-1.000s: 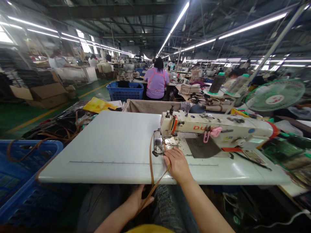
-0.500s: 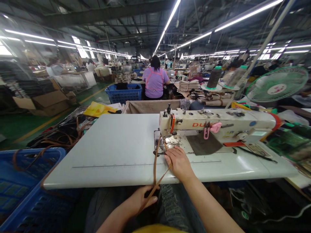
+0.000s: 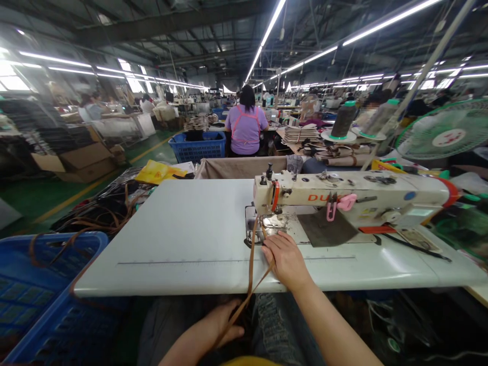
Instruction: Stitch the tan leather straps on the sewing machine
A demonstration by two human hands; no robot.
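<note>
Sitting at the machine here, and my right hand [image 3: 286,262] is lying flat on the worktop [image 3: 171,229] with its grip wide open, fingertips just beside the needle area. My left hand [image 3: 215,325] is hanging low over my lap, fingers curled in a narrow grip, and the brown leather strap [image 3: 250,264] is running down from the presser foot into it, though I can't tell if it's really pinched. A thinner strand is coming out from under the right hand's edge. The sewing machine [image 3: 343,195] is sitting right ahead, red "DU" showing on its arm, with a pink clip [image 3: 346,202] hanging there. A blue crate [image 3: 38,290] is sitting on the left with straps draped over it. Further off, a co-worker [image 3: 246,127] in a purple shirt is sitting with their back to me, past a blue basket [image 3: 197,146].
</note>
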